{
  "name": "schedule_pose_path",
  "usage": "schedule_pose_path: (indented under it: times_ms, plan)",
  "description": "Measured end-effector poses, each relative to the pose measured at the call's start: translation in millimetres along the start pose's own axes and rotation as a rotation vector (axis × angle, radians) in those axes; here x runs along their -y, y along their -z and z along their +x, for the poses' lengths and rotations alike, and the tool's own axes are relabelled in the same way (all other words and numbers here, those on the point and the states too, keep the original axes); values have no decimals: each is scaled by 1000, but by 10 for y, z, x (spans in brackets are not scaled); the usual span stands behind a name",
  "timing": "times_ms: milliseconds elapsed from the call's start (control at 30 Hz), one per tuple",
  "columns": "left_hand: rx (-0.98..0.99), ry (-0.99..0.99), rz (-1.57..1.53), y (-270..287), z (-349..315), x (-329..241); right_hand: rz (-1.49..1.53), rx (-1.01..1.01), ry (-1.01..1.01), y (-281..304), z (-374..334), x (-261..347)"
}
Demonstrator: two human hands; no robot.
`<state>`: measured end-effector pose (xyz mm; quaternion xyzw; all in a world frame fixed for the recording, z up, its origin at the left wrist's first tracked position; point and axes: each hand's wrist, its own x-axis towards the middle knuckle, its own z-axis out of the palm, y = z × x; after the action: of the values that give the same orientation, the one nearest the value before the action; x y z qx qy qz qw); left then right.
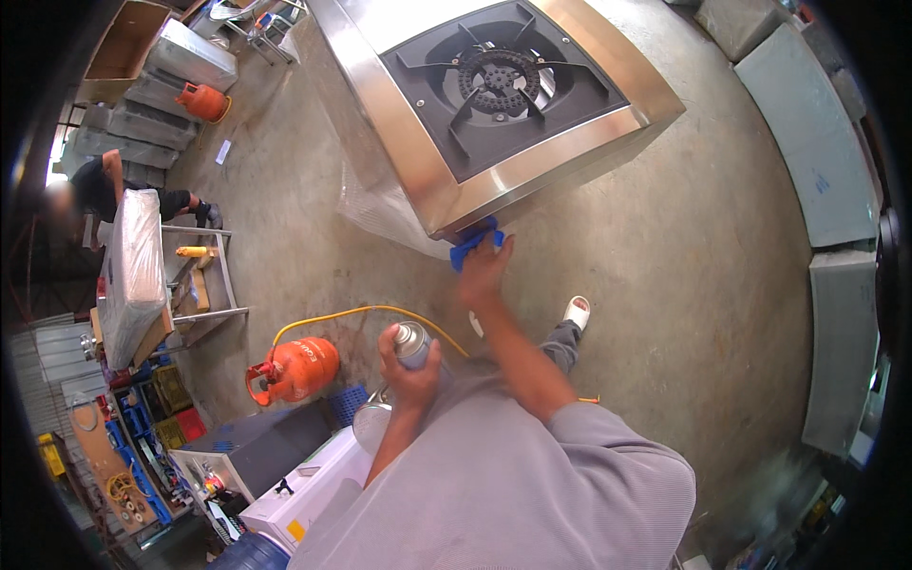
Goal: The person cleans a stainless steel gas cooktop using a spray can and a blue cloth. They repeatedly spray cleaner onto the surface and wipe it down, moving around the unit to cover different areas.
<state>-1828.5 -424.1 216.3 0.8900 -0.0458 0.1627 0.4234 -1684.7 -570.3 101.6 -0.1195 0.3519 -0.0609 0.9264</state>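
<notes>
A stainless steel gas stove [560,142] with a black top plate and a round cast burner [499,81] stands in front of me. My right hand [484,271] presses a blue cloth [478,244] against the stove's near side, by its lower left corner. The fingers are closed around the cloth and partly hidden by it. Near my belly, my left hand [410,375] is wrapped round a silver spray can [412,344], held upright with its top toward me.
An orange gas cylinder [304,369] with a yellow hose [380,308] lies on the floor to the left. A person [100,185] is beside a metal-framed bench [228,275] at far left. Wrapped panels [817,142] line the right. Clear plastic sheeting [380,214] trails by the stove.
</notes>
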Motion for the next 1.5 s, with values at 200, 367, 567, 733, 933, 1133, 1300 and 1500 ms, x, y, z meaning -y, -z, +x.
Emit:
schedule_pose_path:
  times_ms: [200, 367, 567, 733, 933, 1133, 1300, 1500]
  plan:
    - [-18, 94, -133, 31, -1, 57, 318, -49, 3, 816, 538, 686]
    - [-31, 41, -45, 55, 65, 88, 236, 414, -74, 681, 65, 895]
    - [-43, 88, -93, 62, 107, 91, 237, 598, -187, -197, -890, 233]
    - [-77, 107, -188, 63, 138, 117, 150, 374, -220, -711, -853, 647]
    - [-75, 16, -43, 0, 210, 58, 79, 515, -75, -580, -983, 575]
    - [1, 59, -185, -51, 207, 23, 127, 196, -1, -30, 321, 530]
    - [34, 3, -136, -31, 206, 56, 139, 245, 140, -61, 297, 524]
    - [0, -26, -79, -114, 346, 23, -39, 321, 280, -347, -39, 737]
